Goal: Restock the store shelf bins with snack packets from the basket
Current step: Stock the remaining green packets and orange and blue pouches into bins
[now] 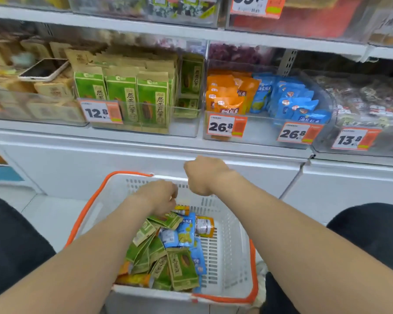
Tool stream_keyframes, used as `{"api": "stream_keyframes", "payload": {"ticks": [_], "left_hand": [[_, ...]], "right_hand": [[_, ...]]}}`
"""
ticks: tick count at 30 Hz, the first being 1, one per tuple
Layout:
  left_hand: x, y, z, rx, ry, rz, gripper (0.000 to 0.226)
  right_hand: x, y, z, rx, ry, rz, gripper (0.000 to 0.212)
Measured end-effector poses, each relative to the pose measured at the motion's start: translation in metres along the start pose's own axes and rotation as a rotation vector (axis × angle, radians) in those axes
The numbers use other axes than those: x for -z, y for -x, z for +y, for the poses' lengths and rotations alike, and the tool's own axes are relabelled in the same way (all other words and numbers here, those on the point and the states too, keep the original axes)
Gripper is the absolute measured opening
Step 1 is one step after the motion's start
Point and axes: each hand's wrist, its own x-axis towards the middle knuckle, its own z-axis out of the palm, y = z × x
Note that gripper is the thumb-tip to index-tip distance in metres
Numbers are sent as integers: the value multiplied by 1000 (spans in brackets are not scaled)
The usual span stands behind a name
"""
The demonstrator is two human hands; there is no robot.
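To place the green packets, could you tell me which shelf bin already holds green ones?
The bin tagged 12.8, second from left; its neighbours hold brown packets and orange packets instead.

Hands: your left hand point(161, 196) and right hand point(202, 175) are bare.
Legs: plain black trousers point(14, 245) cover both your knees.

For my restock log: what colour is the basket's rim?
Orange rim on the white basket, seen in the head view.
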Motion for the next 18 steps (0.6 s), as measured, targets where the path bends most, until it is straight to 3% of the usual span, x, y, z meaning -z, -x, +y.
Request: {"api": "stream_keyframes", "payload": {"ticks": [3,8,10,12,14,18], "left_hand": [[-43,7,-9,22,-68,-206,25],[-102,16,-16,51,-133,-417,13],[-117,17,-12,49,-145,-466,24],[-125,21,-3,4,-142,-520,49],[-132,26,12,-77,-184,-550,76],[-162,24,33,-349,-450,-441,80]], "right_hand": [[-46,3,8,-19,-46,-252,16],[-128,17,9,-100,-142,-432,19],[-155,26,5,-113,-156,-508,16],[-172,31,2,-123,-211,-540,35],[-178,35,2,-136,-257,-546,39],[-180,35,6,-144,-321,-525,36]]}}
